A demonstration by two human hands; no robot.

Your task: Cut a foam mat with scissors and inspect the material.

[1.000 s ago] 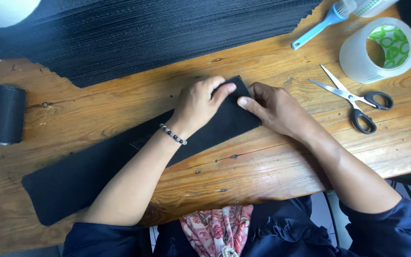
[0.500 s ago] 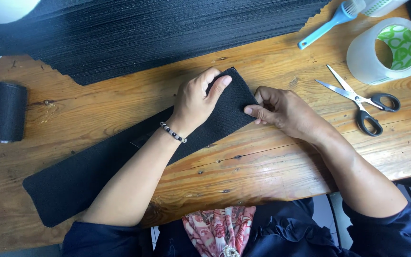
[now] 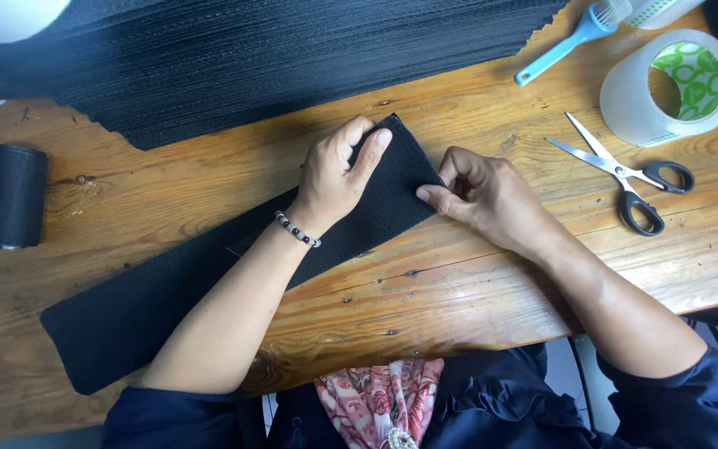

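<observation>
Left hand (image 3: pixel 338 179): lies flat, fingers spread, pressing the far end of the black fabric strip (image 3: pixel 209 283).
Right hand (image 3: pixel 484 195): loosely curled, fingertips pinching the strip's end corner.
Strip: lies diagonally across the wooden table (image 3: pixel 475 283).
Nearby: scissors (image 3: pixel 625 175), clear tape roll (image 3: pixel 666 87).

Left hand (image 3: pixel 338 179) now flat farther up the black strip (image 3: pixel 209 283); right hand (image 3: pixel 484 195) slid back to pinch its right edge.

Dark navy sleeves, beaded bracelet (image 3: pixel 297 229) at the left wrist, perhaps a pink patterned scarf (image 3: pixel 380 399) in front.
</observation>
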